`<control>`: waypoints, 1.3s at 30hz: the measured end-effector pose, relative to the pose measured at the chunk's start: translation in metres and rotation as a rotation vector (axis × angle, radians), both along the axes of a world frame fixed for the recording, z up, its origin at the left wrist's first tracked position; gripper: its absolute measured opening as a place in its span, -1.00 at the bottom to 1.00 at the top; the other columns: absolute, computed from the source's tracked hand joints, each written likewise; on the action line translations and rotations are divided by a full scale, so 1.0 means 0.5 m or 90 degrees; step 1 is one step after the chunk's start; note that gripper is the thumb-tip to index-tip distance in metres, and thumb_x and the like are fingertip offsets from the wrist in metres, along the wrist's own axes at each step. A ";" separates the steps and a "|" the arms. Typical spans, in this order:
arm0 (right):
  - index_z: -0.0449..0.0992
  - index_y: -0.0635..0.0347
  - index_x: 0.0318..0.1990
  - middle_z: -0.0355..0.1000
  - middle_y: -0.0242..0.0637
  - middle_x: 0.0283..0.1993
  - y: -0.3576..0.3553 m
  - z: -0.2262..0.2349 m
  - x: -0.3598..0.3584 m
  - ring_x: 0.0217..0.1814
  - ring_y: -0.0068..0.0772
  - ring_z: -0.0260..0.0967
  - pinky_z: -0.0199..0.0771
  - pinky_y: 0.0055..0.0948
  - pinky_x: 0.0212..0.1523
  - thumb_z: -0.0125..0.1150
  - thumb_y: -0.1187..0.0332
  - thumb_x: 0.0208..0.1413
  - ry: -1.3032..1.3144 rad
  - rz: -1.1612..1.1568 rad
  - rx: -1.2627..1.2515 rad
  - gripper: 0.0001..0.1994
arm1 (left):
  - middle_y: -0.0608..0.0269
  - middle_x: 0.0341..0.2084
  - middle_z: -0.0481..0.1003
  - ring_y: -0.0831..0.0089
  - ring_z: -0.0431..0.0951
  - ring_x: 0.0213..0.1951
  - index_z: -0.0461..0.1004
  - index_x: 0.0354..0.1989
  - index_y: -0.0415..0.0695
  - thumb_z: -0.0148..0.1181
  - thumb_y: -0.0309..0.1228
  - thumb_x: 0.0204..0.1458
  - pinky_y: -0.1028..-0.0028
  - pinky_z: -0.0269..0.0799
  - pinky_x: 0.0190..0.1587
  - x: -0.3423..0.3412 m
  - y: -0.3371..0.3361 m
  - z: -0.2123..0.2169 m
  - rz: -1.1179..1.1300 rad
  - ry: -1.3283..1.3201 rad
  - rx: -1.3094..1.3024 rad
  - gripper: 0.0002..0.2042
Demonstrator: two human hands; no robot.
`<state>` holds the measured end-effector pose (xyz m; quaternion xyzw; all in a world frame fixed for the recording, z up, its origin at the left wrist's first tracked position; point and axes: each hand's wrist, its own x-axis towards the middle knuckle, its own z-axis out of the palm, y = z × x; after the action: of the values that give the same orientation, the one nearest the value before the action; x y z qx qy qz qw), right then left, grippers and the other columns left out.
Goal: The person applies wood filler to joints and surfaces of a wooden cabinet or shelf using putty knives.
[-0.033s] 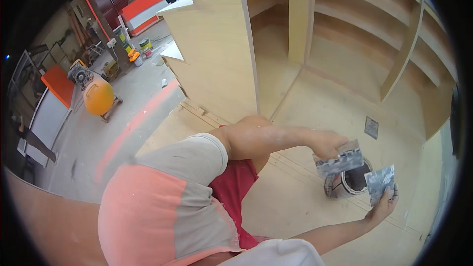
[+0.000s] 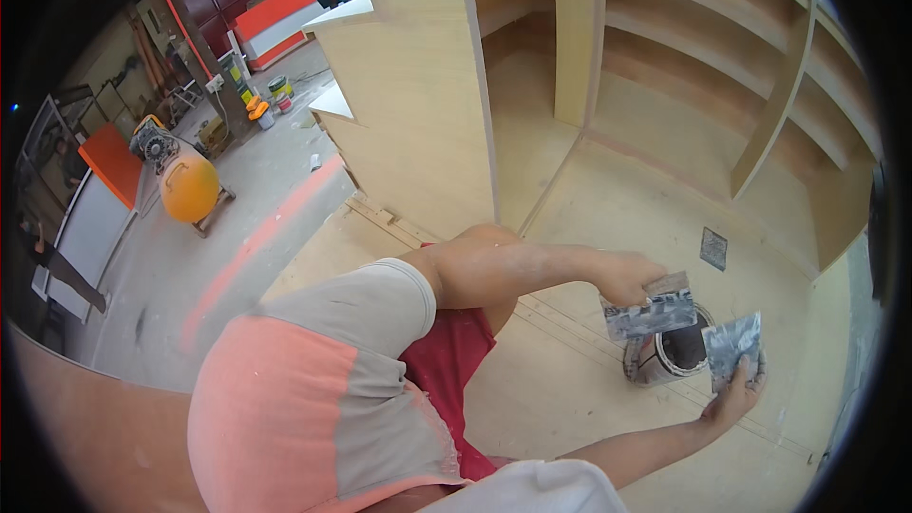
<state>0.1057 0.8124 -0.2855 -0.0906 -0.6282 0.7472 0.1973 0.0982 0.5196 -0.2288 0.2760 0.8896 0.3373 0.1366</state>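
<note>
My left hand (image 2: 629, 277) is closed round a putty scraper (image 2: 655, 315), a flat blade smeared with grey putty, held above the far left rim of an open can (image 2: 655, 366). On the can's right, my right hand (image 2: 736, 397) grips a second flat putty scraper (image 2: 733, 344) from below. Its face is streaked grey, and the fingers are pressed on its lower part. The two blades are apart. Dark residue coats the inside and rim of the can, which stands on a pale wooden board (image 2: 541, 399).
A dark square pad (image 2: 713, 249) lies on the board beyond the can. Wooden shelving (image 2: 693, 66) and a tall plywood panel (image 2: 427, 104) stand ahead. To the left are an orange-yellow compressor tank (image 2: 190, 188), tins (image 2: 279, 85) and a person (image 2: 59, 261).
Both scrapers have shifted very slightly, the left one a little downward. At the far left, the background person shows more clearly.
</note>
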 end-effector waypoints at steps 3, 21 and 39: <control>0.23 0.34 -0.01 0.29 -0.14 -0.05 -0.080 0.026 -0.014 -0.05 -0.37 0.27 0.30 -0.45 -0.05 -0.03 0.51 0.05 0.096 0.134 -0.118 -0.68 | -0.08 -0.33 0.41 0.03 0.40 -0.22 0.30 -0.19 -0.27 -0.02 -0.46 -0.19 0.26 0.31 -0.22 0.014 -0.040 0.024 0.093 -0.023 0.004 -0.68; 0.26 0.26 0.01 0.34 -0.30 -0.31 -0.520 -0.224 -0.145 -0.44 -0.55 0.28 0.25 -0.61 -0.56 -0.11 0.48 0.05 -0.305 0.546 -0.386 -0.67 | 0.12 -0.57 0.38 0.24 0.45 -0.41 0.31 -0.50 -0.23 0.02 -0.49 -0.21 0.33 0.35 -0.43 0.257 -0.155 0.087 -0.280 -0.146 -0.375 -0.91; 0.49 0.27 -0.30 0.37 -0.42 -0.56 -0.813 -0.184 -0.146 -0.69 -0.71 0.17 0.04 -0.69 -0.78 0.18 0.34 -0.09 -0.550 0.911 -0.038 -0.79 | 0.22 -0.64 0.42 0.33 0.44 -0.49 0.37 -0.53 -0.16 0.08 -0.33 -0.31 0.40 0.27 -0.38 0.176 -0.236 0.070 -0.270 -0.185 -0.249 -0.81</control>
<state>0.0327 0.4059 -0.3774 0.0465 -0.5342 0.6081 -0.5854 0.1863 0.4018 -0.1937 0.3723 0.8315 0.1600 0.3801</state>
